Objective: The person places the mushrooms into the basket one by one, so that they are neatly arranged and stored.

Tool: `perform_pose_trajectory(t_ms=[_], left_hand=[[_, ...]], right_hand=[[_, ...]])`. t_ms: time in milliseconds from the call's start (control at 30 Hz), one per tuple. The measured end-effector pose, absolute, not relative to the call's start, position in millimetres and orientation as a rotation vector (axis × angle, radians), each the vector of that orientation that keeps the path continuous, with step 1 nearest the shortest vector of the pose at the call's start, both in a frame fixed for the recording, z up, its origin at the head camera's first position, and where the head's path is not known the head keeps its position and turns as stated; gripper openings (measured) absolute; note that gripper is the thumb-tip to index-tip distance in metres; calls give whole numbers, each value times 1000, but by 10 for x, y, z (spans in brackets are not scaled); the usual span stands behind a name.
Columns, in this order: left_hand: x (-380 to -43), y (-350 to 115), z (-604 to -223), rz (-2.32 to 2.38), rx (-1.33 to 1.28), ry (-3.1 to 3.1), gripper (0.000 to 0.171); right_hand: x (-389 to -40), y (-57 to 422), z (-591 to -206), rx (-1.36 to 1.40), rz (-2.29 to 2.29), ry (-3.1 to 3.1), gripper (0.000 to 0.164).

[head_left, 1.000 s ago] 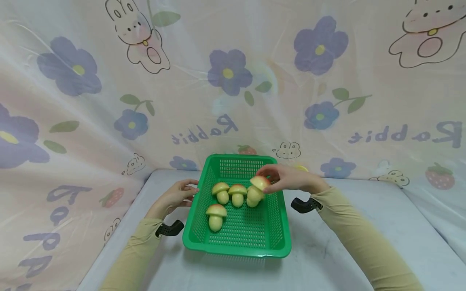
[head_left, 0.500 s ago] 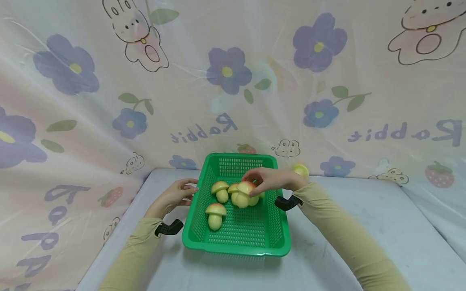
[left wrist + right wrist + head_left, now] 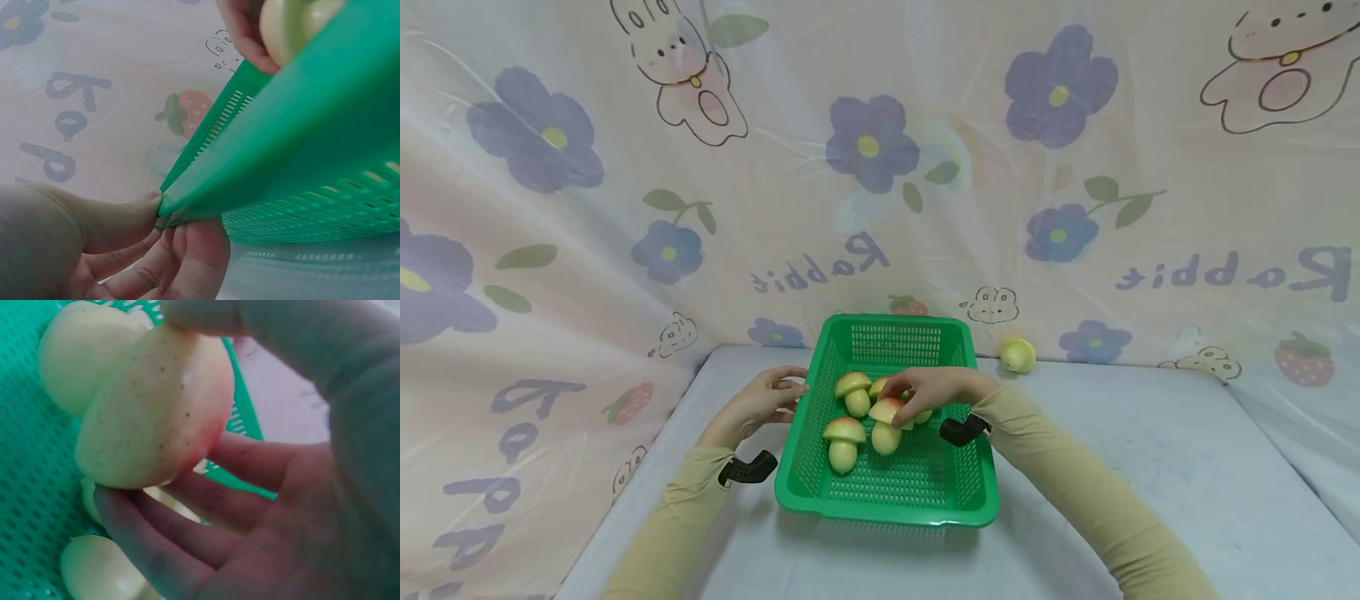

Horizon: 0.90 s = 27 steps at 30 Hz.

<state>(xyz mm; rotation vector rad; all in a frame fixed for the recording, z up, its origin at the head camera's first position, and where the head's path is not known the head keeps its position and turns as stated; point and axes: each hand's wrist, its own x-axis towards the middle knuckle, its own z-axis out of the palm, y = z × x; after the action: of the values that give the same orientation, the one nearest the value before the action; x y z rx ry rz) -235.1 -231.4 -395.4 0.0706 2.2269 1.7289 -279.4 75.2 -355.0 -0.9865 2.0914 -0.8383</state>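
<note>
A green plastic basket [image 3: 887, 516] with perforated walls stands in the middle of the table. My left hand [image 3: 765, 403] pinches its left rim between thumb and fingers, as the left wrist view confirms at the rim's edge [image 3: 206, 187]. Inside the basket my right hand [image 3: 938, 386] grips a toy mushroom [image 3: 886, 439] by its red-tinged yellow cap, stem toward me. In the right wrist view, thumb and fingers curl round the mushroom's speckled cap [image 3: 150, 412]. Two toy mushrooms lie to its left, one behind [image 3: 857, 404] and one in front [image 3: 844, 456]. Others are partly hidden behind my right hand.
Another toy mushroom [image 3: 1017, 356] lies on the white table [image 3: 1112, 450], behind and right of the basket. A printed curtain [image 3: 910, 225] with rabbits and flowers hangs along the back and left.
My right hand has carried the mushroom left and toward me, from the basket's right side to its middle. The mushroom on the table has come into view. My left hand stays at the rim.
</note>
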Motion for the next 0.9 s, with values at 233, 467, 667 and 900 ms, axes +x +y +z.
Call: perform_pose_trajectory(t_ms=[233,467,667,900], left_hand=[[-2354,-2327,-3960,1733,87,2207,44],[-2349,-2324,-3943,1730,84,2216,44],[-2363,-2329,-3967,1731,83,2211,44],[-2352,-2325,-3958,1738,86,2207,45]], right_hand=[[-2753,718,-3643,-927,-788,2128,42],[-2711,695,-3716,-909,-707,2181,42],[-2673,667,-3762,-859,-713,2149,41],[-2658,653,-3801,-848,-706,2129,36]])
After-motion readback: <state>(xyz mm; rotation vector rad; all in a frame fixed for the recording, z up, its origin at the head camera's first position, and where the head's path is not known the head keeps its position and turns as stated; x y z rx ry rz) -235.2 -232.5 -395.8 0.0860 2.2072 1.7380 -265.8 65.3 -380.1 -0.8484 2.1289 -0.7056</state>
